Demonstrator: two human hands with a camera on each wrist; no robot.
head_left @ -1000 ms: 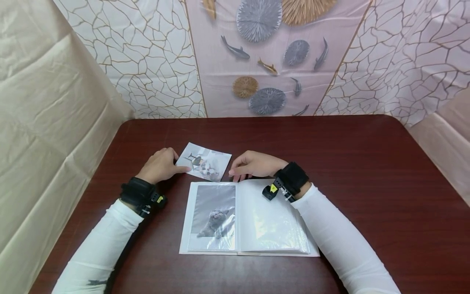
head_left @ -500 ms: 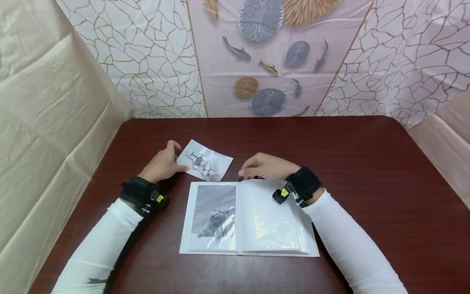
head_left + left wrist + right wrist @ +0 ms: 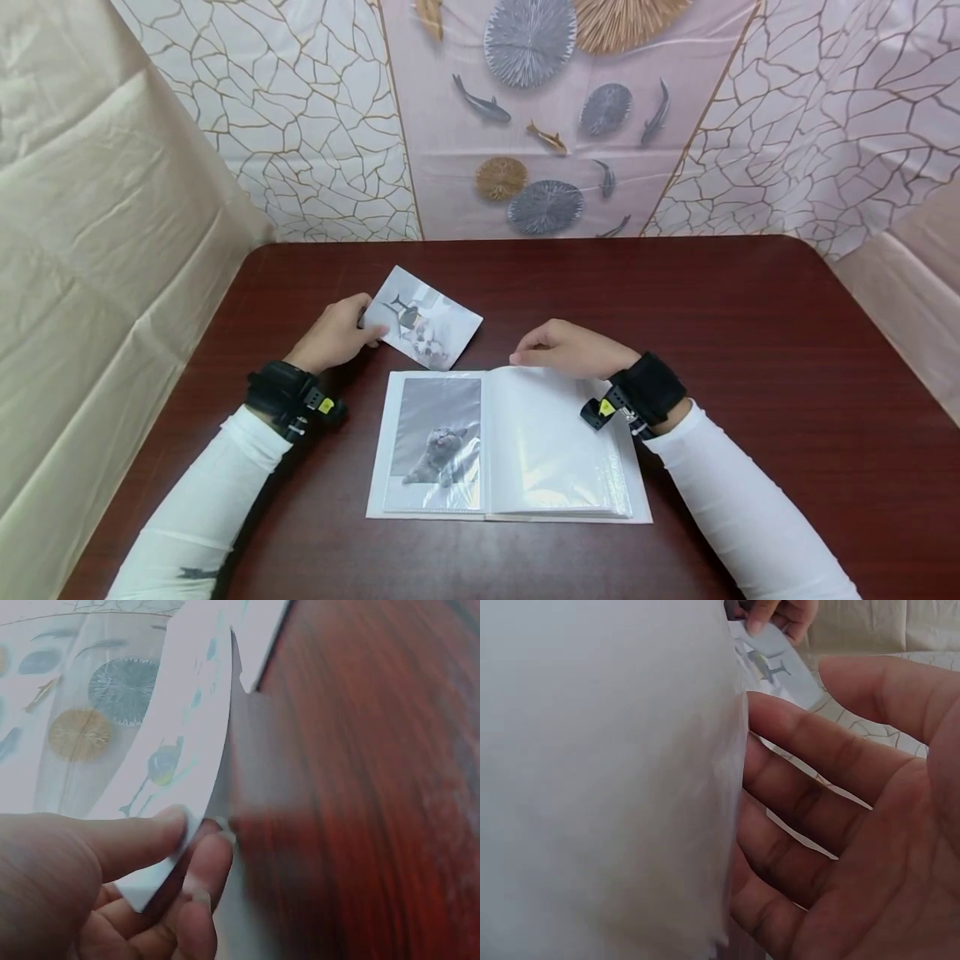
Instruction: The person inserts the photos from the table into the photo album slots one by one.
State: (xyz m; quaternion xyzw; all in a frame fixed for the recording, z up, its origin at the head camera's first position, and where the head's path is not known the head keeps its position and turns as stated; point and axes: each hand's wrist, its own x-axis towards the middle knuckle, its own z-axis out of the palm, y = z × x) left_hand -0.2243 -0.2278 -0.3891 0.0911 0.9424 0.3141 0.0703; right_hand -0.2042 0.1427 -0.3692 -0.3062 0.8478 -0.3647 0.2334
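Observation:
My left hand (image 3: 333, 340) pinches a loose photo print (image 3: 429, 321) by its left corner, thumb on top and fingers beneath. In the left wrist view the print (image 3: 191, 742) bends and stands tilted off the table. An open photo album (image 3: 380, 450) lies just below it. Its left pocket holds a grey picture of a cat (image 3: 442, 454); the right page (image 3: 555, 450) looks white under glossy plastic. My right hand (image 3: 573, 350) is at that page's top edge. In the right wrist view its fingers (image 3: 810, 802) reach to the sleeve edge, the thumb held apart.
The dark red-brown table (image 3: 750, 350) surrounds the album on every side. Behind its far edge hangs a patterned cloth (image 3: 465, 217), and a cream cloth (image 3: 112, 250) drapes along the left. Each wrist carries a black strap with a camera.
The photo's far side has risen and turned a little in my left hand. My right hand has moved rightwards along the album's top edge, away from the photo. The album has stayed put.

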